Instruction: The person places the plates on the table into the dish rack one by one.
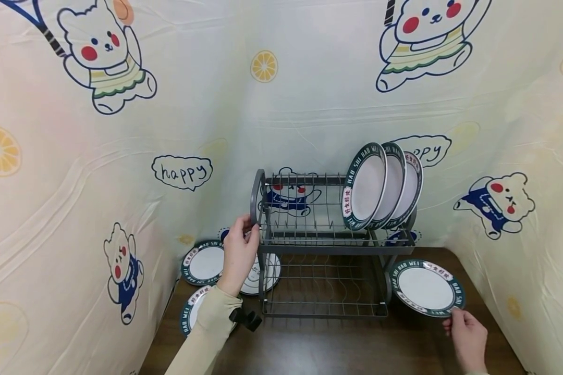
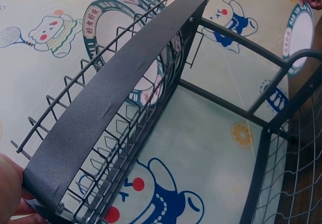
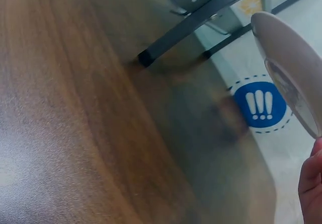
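A dark grey two-tier dish rack [image 1: 328,250] stands on the table. At the left end of its upper tier, my left hand [image 1: 241,255] grips the frame, thumb and fingers on either side of the flat end bar [image 2: 108,95]. To the right of the rack, my right hand [image 1: 469,333] pinches the near rim of a white plate [image 1: 426,288] with a green lettered border. That plate is held up off the table, its pale underside showing in the right wrist view. Three similar plates [image 1: 365,187] lean upright in the right part of the upper tier.
Left of the rack lie more plates: one at the back [image 1: 206,263], one partly under my left sleeve [image 1: 194,307], and one face down [image 1: 261,276] behind the rack's left leg. The brown wooden table [image 1: 328,346] is enclosed by a cartoon-printed cloth [image 1: 300,120].
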The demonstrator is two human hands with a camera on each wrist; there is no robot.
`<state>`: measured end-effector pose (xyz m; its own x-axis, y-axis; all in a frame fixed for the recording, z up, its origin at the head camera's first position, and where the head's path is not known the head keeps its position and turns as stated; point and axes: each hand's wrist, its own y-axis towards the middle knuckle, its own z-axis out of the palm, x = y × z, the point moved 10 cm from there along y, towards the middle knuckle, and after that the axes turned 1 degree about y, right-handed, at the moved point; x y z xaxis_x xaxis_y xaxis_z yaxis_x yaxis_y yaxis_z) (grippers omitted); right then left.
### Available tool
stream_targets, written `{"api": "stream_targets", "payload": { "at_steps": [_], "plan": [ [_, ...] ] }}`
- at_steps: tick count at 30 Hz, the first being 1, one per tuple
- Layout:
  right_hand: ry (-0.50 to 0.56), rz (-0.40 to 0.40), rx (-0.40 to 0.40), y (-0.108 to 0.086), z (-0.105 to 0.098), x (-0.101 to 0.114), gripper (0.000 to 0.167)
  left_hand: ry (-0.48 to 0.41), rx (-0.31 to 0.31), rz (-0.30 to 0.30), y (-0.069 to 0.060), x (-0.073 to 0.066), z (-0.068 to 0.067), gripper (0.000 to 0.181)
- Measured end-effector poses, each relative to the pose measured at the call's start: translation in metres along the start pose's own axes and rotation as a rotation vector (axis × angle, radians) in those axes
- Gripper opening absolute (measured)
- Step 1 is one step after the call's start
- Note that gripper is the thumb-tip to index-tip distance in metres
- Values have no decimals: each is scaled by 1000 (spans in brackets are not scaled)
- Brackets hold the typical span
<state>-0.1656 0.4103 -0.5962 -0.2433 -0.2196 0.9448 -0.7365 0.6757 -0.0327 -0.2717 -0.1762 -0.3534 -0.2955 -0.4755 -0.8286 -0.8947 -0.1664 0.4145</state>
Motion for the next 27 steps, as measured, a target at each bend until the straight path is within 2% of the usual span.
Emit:
{"api": "stream_targets", "payload": {
  "at_steps": [9, 17, 27],
  "plan": [
    [28, 38, -41, -4, -20, 12, 49, -6, 1, 2, 0, 0, 0, 22],
    [49, 85, -48, -11, -28, 24, 50, -11, 0, -4, -1, 2, 0, 23],
    [170, 114, -64, -27, -40, 52, 49, 1, 0, -4, -1, 1, 0, 23]
  ]
}}
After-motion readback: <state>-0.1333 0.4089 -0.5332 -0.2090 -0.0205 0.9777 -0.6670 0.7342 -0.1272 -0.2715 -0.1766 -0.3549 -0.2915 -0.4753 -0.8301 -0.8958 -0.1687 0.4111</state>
